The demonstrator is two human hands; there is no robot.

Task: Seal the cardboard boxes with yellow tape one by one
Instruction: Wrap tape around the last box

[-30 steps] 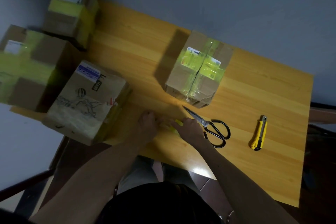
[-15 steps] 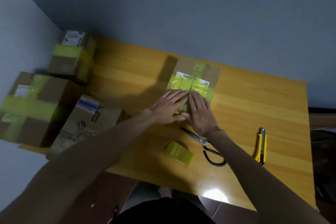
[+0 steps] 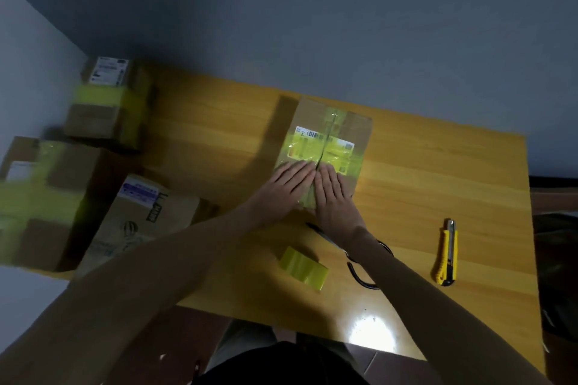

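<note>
1. The cardboard box lay directly under both hands on the wooden table. Its top seam ran away from the person, between the two hands.
2. The box was brown and rectangular. Glossy, see-through yellow tape crossed its top just beyond the fingertips, slightly crinkled, with a white barcode label showing through.
3. The left hand lay flat, fingers straight and close together, pressing the taped top just left of the seam.
4. The right hand lay flat in the same way just right of the seam, its fingers almost touching the left hand's.
5. Nearer the person than the hands, between the forearms, a shiny yellow tape piece lay on the table. Whether it was a roll or a folded strip could not be told.
6. Scissors with black loop handles lay partly hidden under the right forearm.
7. Well apart to the right of the right hand lay a slim yellow utility knife.
8. To the left of the left hand sat a printed box with a blue-and-white label. Two blurred taped boxes sat farther left.
9. One second before, both hands had been at the near table edge on the tape piece. Half a second before, they were already flat on the box, and they had barely shifted since.
</note>
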